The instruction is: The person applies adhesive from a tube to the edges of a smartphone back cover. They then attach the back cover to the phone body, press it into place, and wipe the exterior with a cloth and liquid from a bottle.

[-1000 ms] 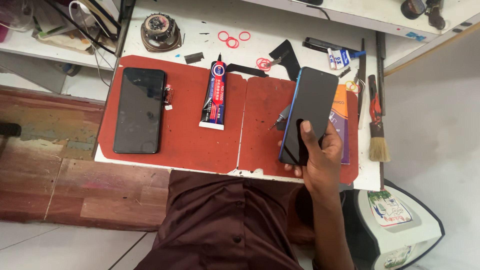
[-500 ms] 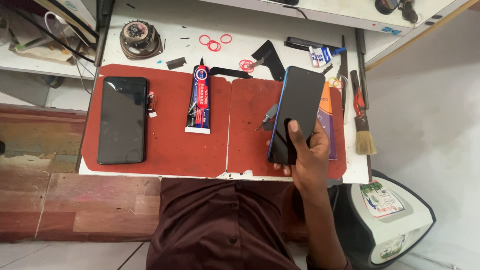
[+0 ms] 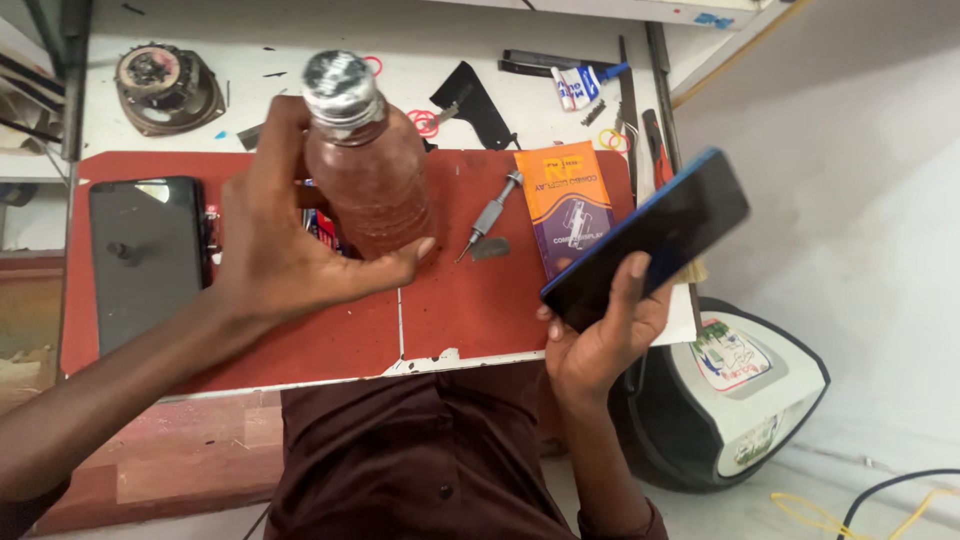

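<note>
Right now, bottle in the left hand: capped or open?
Capped. The bottle in the left hand has its silvery cap on top.

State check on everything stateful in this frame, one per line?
Bottle: capped, upright, held off the mat by left hand.
Blue phone: screen dark, tilted, held by right hand.
Black phone: screen dark, flat on red mat.
Orange packet: flat on mat.

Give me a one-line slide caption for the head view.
Left hand grips a brown bottle while right hand holds a dark phone.
</note>
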